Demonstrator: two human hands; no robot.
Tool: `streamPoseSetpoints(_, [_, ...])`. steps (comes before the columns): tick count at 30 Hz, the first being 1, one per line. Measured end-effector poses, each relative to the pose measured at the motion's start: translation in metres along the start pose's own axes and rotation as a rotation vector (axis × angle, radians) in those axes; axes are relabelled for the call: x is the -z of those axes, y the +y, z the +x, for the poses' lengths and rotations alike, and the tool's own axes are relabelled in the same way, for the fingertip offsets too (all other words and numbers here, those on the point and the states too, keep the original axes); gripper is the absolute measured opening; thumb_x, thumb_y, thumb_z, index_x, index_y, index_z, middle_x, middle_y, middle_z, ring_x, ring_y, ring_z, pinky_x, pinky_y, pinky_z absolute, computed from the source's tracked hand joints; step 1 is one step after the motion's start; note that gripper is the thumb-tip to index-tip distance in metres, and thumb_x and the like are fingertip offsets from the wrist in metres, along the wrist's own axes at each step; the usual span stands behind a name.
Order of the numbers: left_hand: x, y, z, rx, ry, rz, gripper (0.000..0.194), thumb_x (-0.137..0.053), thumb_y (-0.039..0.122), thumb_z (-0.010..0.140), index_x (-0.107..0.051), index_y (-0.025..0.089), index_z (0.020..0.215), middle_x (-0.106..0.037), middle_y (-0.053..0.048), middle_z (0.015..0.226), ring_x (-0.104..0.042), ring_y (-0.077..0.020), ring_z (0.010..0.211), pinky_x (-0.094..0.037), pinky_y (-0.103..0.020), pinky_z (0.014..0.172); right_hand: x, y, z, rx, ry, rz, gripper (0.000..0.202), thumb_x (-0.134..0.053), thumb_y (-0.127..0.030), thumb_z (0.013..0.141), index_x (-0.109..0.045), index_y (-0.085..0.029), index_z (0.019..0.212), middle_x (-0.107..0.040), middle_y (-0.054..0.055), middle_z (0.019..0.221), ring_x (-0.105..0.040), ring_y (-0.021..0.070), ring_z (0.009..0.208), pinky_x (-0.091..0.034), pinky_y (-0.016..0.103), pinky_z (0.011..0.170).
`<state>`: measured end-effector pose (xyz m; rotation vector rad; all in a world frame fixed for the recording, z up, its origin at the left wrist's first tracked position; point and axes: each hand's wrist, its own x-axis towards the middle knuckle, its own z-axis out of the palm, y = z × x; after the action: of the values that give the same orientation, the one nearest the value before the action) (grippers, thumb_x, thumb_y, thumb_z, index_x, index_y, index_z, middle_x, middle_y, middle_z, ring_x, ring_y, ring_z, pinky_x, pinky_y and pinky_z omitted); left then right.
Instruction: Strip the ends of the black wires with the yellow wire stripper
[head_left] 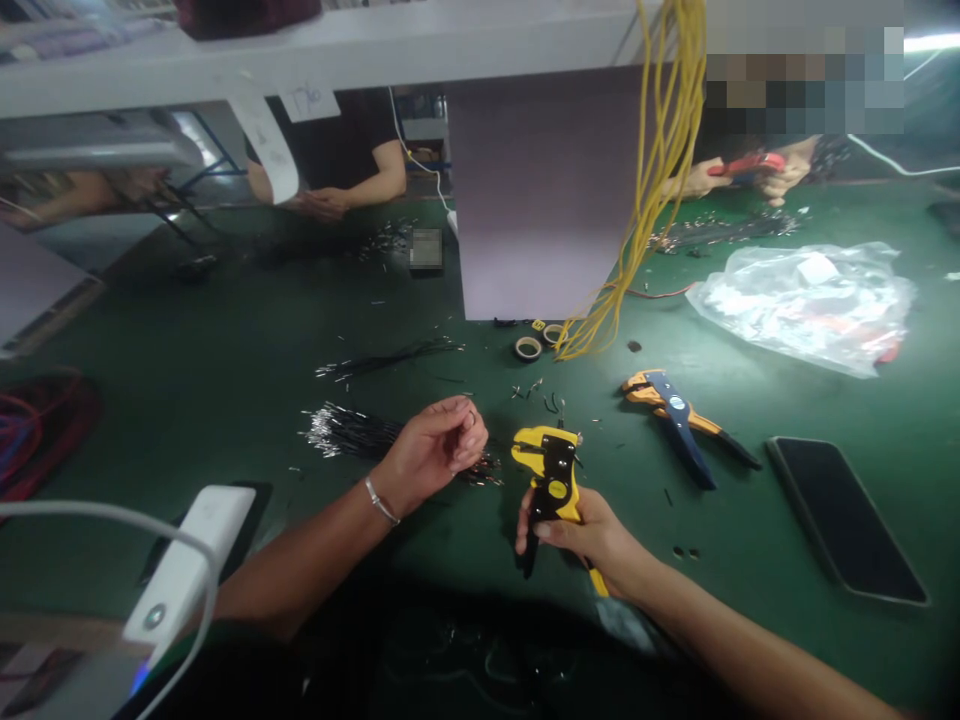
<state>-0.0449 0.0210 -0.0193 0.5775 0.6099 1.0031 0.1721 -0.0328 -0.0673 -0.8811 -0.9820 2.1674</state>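
I see the right hand (581, 525) wrapped round the grip of a yellow stripper (559, 458), fingers closed on it, its head tipped up and its jaws pointing left. The left hand (442, 438), a bracelet (382, 504) on its wrist, is half curled with the fingertips drawn in by the thumb; I cannot tell whether anything is pinched there. It is over the right part of a bundle of black wires (360, 432), which lies on the green table (247, 400) left of the stripper, bright ends fanned out on the far left.

Just beyond the stripper's head I make out small scraps (553, 403), and past them a tape roll (528, 359) near the foot of an upright panel (540, 200). Yellow wires (679, 70) hang down along the panel's right side to the table. A blue stripper (679, 425) lies to the right, with a phone (847, 520) near its handles and a clear bag (802, 310) farther back. At my lower left is a white device (191, 560). Across the table, one co-worker's hands hold a red tool (750, 164).
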Motion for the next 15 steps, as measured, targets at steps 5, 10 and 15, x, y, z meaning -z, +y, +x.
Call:
streamPoseSetpoints(5, [0.0017,0.0006,-0.0001,0.002,-0.032,-0.015,0.022,-0.066,0.024,0.077,-0.054,0.014,0.062,-0.047,0.001,0.051,-0.038,-0.0063,0.040,-0.027,-0.017,0.036,-0.0022,-0.0036,-0.0013,-0.020,-0.028,0.008,0.033,-0.078,-0.032,0.070,-0.060,-0.014,0.091,-0.068,0.005,0.078,-0.066,0.0194,0.070,-0.052,0.037,0.070])
streamPoseSetpoints(10, [0.0016,0.0015,-0.0007,0.015,-0.036,-0.014,0.023,-0.066,0.024,0.077,-0.053,0.014,0.061,-0.046,0.001,0.050,-0.036,-0.0058,0.039,-0.025,-0.016,0.035,-0.0032,-0.0046,-0.0025,0.029,-0.048,-0.065,0.031,-0.075,-0.034,0.073,-0.060,-0.015,0.092,-0.068,0.005,0.078,-0.065,0.0195,0.071,-0.052,0.037,0.070])
streamPoseSetpoints(15, [0.0017,0.0021,-0.0006,0.025,-0.033,-0.023,0.024,-0.069,0.023,0.074,-0.052,0.014,0.060,-0.044,0.002,0.048,-0.034,-0.0057,0.039,-0.024,-0.016,0.035,-0.0043,-0.0073,-0.0036,0.046,-0.065,-0.104,0.033,-0.076,-0.037,0.072,-0.060,-0.015,0.092,-0.068,0.006,0.078,-0.064,0.0203,0.073,-0.051,0.037,0.073])
